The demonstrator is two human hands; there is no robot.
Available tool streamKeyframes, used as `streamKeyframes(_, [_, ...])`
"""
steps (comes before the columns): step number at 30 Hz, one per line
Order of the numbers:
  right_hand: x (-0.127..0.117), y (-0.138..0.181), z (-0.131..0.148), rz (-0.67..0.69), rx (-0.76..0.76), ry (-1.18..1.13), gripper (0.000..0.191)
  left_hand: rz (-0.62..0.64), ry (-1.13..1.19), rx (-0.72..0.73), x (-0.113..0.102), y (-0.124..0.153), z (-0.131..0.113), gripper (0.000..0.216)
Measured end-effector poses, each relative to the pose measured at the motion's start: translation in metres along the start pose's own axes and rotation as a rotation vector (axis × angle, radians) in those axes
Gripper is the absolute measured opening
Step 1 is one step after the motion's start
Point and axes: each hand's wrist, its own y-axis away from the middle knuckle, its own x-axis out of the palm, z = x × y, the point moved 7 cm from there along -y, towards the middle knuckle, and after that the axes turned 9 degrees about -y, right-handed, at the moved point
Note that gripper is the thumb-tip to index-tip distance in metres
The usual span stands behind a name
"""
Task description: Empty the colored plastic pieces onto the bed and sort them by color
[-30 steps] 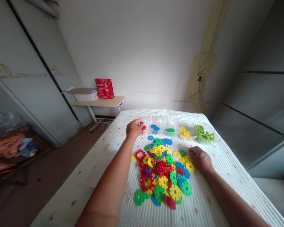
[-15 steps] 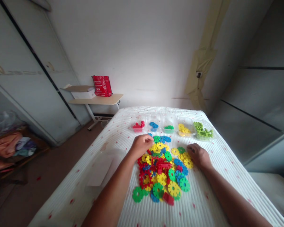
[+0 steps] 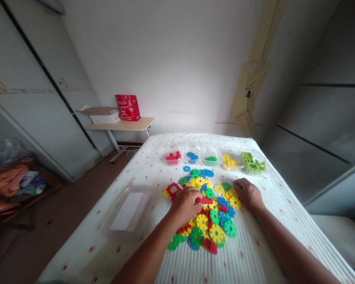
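Note:
My left hand [image 3: 185, 206] is over the left part of a pile of plastic building pieces, its fingers closed on the end of a red toothed block [image 3: 206, 200]. Beneath and around it lie notched yellow discs [image 3: 202, 222], green discs [image 3: 197, 236] and blue discs [image 3: 225, 219]. A red square frame piece [image 3: 173, 191] rests just beyond the left wrist side of the pile. My right hand [image 3: 249, 194] rests at the pile's right edge beside more yellow discs [image 3: 235, 202]. Its fingers are curled in, and whatever they hold is hidden.
Clear boxes along the back hold red pieces [image 3: 173, 157], blue discs [image 3: 192, 157], green discs [image 3: 211, 159], yellow discs [image 3: 230, 162] and light green pieces [image 3: 253, 163]. At left lies a clear tray [image 3: 148, 197] with white paper [image 3: 127, 211]. A side table [image 3: 130, 125] stands beyond.
My left hand has moved from the pile's far left edge toward me and onto the red block. The red frame piece now shows farther left. My right hand has barely moved.

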Motion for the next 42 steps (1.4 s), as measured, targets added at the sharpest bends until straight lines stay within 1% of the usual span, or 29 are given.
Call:
streamKeyframes(4, [0.000, 0.000, -0.001, 0.006, 0.001, 0.001, 0.023, -0.109, 0.225, -0.149, -0.012, -0.004, 0.022, 0.012])
streamKeyframes(6, [0.001, 0.000, -0.001, 0.013, 0.003, 0.003, 0.023, -0.151, 0.280, -0.204, -0.019, -0.003, 0.033, 0.014])
streamKeyframes(8, [0.001, 0.000, -0.002, 0.016, 0.007, 0.008, 0.024, -0.185, 0.237, -0.219, -0.025, 0.000, 0.038, 0.014])
streamKeyframes(10, [0.001, 0.000, -0.002, 0.015, 0.009, 0.013, 0.024, -0.197, 0.122, -0.207, -0.028, 0.002, 0.037, 0.011])
streamKeyframes(12, [0.001, 0.000, -0.001, 0.014, 0.010, 0.015, 0.024, -0.173, -0.010, -0.188, -0.025, 0.003, 0.032, 0.009])
streamKeyframes(17, [0.000, 0.000, 0.000, 0.007, 0.006, 0.011, 0.024, -0.042, -0.285, -0.091, -0.011, 0.005, 0.010, 0.007])
streamKeyframes(21, [0.000, 0.000, 0.000, 0.003, 0.001, 0.005, 0.024, 0.020, -0.345, -0.082, -0.011, 0.006, 0.005, 0.014])
streamKeyframes(25, [0.002, 0.000, -0.003, 0.015, 0.007, 0.009, 0.025, 0.085, -0.363, -0.067, -0.010, 0.005, 0.006, 0.029])
streamKeyframes(27, [0.003, 0.001, -0.005, 0.017, 0.009, 0.014, 0.024, 0.078, -0.381, -0.080, -0.008, 0.004, 0.007, 0.031])
streamKeyframes(32, [0.003, 0.001, -0.005, 0.012, 0.003, 0.018, 0.024, 0.006, -0.363, -0.126, -0.008, 0.002, 0.008, 0.017])
streamKeyframes(34, [0.002, 0.001, -0.003, 0.006, 0.001, 0.012, 0.025, -0.011, -0.374, -0.155, -0.014, 0.001, 0.011, 0.019])
streamKeyframes(36, [0.002, 0.001, -0.002, 0.004, 0.001, 0.008, 0.025, -0.044, -0.404, -0.212, -0.026, -0.001, 0.017, 0.023])
streamKeyframes(39, [0.001, 0.001, 0.000, 0.009, 0.003, 0.013, 0.025, -0.115, -0.404, -0.330, -0.051, -0.008, 0.035, 0.025])
streamKeyframes(41, [0.001, 0.001, 0.001, 0.011, 0.000, 0.017, 0.025, -0.171, -0.365, -0.415, -0.071, -0.018, 0.052, 0.026])
streamKeyframes(42, [0.001, 0.001, 0.001, 0.011, -0.002, 0.019, 0.025, -0.220, -0.345, -0.461, -0.082, -0.025, 0.060, 0.027])
